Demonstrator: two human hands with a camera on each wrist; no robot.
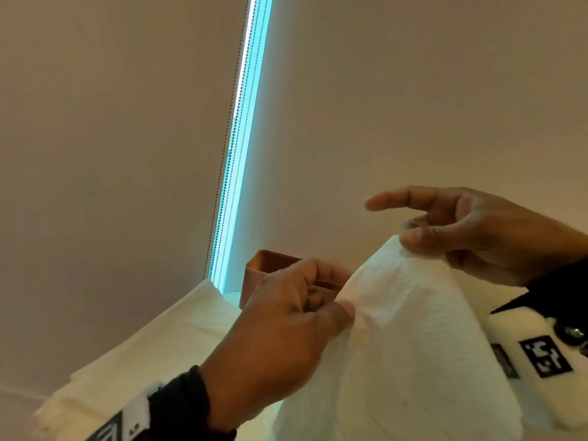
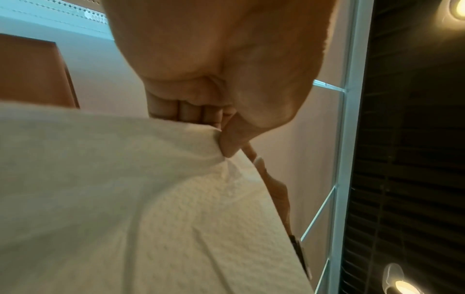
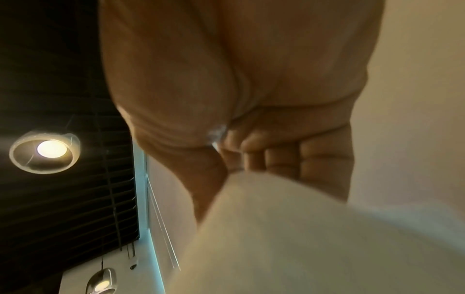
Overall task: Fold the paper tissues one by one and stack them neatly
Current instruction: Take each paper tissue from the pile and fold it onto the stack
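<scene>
Head view: the left hand (image 1: pixel 286 316) and right hand (image 1: pixel 471 230) each pinch a top corner of a white tissue (image 1: pixel 413 338) held up in the air, a pile of tissues (image 1: pixel 165 338) and a brown box (image 1: pixel 270 265) behind; to fold well, the corners should meet square before creasing. Left wrist view: thumb (image 2: pixel 231 139) clamps the tissue edge against curled fingers. Right wrist view: blurred, fingers (image 3: pixel 297 157) curled at the tissue's corner, so both grips look closed on it.

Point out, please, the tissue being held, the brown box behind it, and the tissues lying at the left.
held tissue (image 1: pixel 413 338), head view, middle of the hanging sheet.
brown box (image 1: pixel 270 261), head view, upper left corner.
flat tissues (image 1: pixel 152 342), head view, top sheet.
</scene>
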